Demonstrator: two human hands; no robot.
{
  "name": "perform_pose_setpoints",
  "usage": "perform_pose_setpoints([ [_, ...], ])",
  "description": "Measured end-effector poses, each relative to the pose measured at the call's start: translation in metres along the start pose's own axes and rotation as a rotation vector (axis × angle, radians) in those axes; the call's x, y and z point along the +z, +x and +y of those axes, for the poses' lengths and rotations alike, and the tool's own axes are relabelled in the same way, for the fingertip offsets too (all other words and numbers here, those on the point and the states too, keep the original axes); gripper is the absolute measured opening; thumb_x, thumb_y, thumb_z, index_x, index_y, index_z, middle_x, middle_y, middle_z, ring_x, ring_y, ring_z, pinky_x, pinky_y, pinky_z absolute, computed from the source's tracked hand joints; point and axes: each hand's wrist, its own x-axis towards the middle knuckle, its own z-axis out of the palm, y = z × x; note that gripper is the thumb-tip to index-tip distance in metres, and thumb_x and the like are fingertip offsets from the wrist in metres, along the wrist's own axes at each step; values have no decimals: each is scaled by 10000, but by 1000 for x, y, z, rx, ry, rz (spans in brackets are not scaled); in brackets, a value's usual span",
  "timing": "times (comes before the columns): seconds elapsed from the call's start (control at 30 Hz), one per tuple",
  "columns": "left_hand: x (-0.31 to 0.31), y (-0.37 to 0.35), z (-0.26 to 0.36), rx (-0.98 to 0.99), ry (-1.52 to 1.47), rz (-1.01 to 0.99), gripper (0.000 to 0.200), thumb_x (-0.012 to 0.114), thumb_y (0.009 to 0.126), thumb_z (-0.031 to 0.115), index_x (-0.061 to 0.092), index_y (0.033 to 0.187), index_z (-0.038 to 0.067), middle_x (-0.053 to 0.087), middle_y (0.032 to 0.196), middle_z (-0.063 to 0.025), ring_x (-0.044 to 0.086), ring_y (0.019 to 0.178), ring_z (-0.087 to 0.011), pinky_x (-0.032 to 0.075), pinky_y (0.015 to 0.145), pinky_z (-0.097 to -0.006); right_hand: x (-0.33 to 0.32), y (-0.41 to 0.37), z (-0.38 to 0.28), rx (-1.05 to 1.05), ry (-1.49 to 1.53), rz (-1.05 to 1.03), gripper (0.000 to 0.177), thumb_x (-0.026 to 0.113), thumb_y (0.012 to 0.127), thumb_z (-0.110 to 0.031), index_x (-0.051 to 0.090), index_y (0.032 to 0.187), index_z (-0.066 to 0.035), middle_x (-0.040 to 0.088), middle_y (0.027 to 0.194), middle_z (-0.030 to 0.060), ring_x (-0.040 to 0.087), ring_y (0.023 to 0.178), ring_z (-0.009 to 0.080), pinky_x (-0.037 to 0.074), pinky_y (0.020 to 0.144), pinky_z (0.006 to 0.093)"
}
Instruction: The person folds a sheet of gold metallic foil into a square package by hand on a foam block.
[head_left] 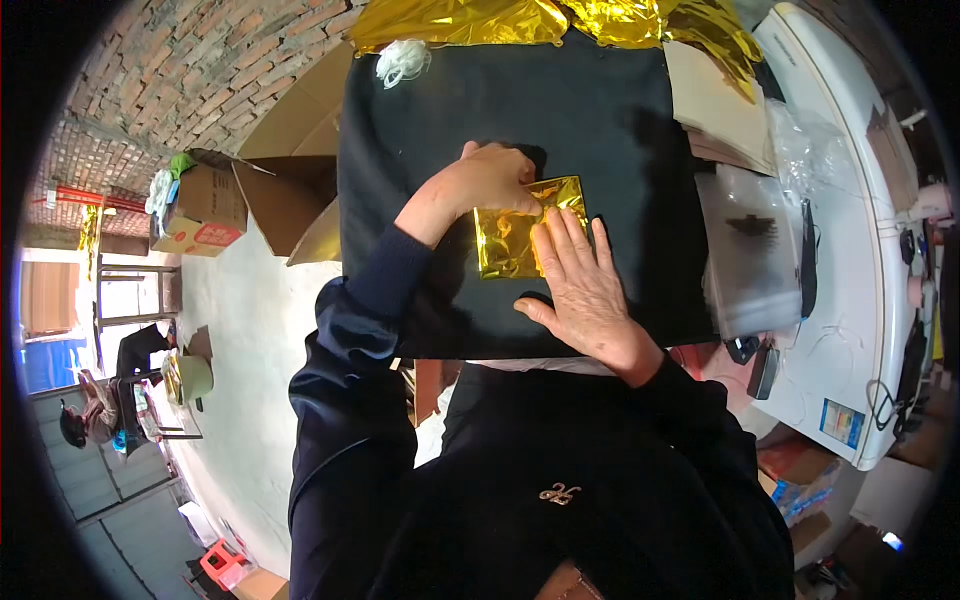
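Note:
A folded square of gold foil lies on a black cloth-covered table. My left hand rests curled on the foil's upper left edge, fingertips pressing its top. My right hand lies flat with fingers spread over the foil's right part and the cloth below it. Both sleeves are dark blue.
Crumpled gold foil sheets lie along the table's far edge, beside a white tuft. Cardboard pieces and a clear plastic bag sit at the right, next to a white appliance. Open cardboard boxes stand at left on the floor.

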Motion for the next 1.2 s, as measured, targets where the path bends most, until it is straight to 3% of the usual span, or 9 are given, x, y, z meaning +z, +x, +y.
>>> perform_pose_setpoints([
  [0.17,3,14,0,28,170,-104,490,758,804,536,745,970,75,743,935,-137,706,964,-353,477,827,-509,2,-4,3,-12,6,-23,938,706,890,-540,388,1531,68,289,1648,264,175,1578,387,65,1263,615],
  [0.23,5,4,-3,67,70,-1,418,796,794,453,695,862,52,705,817,-110,700,878,-327,467,802,-479,-5,-8,9,-77,91,16,930,719,891,-517,386,1539,61,309,1636,273,183,1575,393,53,1261,616],
  [0.33,0,-12,-9,-4,-180,-46,320,824,815,303,725,949,30,723,808,-118,698,786,-249,503,774,-414,-34,-2,30,-101,96,177,909,773,852,-416,402,1534,57,340,1619,278,243,1552,413,131,1246,627],
  [0.43,6,-26,-14,-107,-317,-20,275,844,823,307,776,971,85,749,794,-82,713,758,-218,504,839,-395,-66,17,75,-1,-139,320,906,847,755,-319,450,1491,30,391,1589,250,346,1491,415,243,1214,618],
  [0.5,24,-29,-32,-89,-485,-14,266,853,853,281,768,991,70,728,770,-74,654,712,-159,509,738,-363,-55,33,139,38,-266,476,986,887,745,-297,370,1537,-20,338,1620,229,338,1498,408,258,1217,607],
  [0.7,28,-54,-29,-129,-965,26,203,828,906,168,753,969,-9,722,824,3,614,746,-74,489,687,-276,-68,73,258,245,-489,380,860,771,886,-356,356,1568,-36,412,1581,258,395,1465,428,282,1194,614],
  [0.83,28,-66,-26,-136,-1101,72,216,815,917,144,763,1052,-17,745,899,2,633,801,-54,507,736,-250,-62,85,269,142,-497,360,552,763,892,-253,558,1351,-24,633,1264,174,612,1181,363,516,967,493],
  [1.03,42,-68,-27,-73,-1141,147,213,806,921,129,759,1067,-20,731,907,13,624,785,-61,504,742,-248,-64,86,266,105,-398,427,179,761,833,-170,670,949,-69,691,941,120,679,910,353,549,810,470],
  [1.2,43,-71,-28,-87,-1082,163,247,798,927,120,747,1126,-19,765,976,-18,673,829,-75,538,781,-246,-62,91,269,83,-262,481,136,763,830,-132,697,917,-52,705,885,141,682,867,374,547,801,469],
])
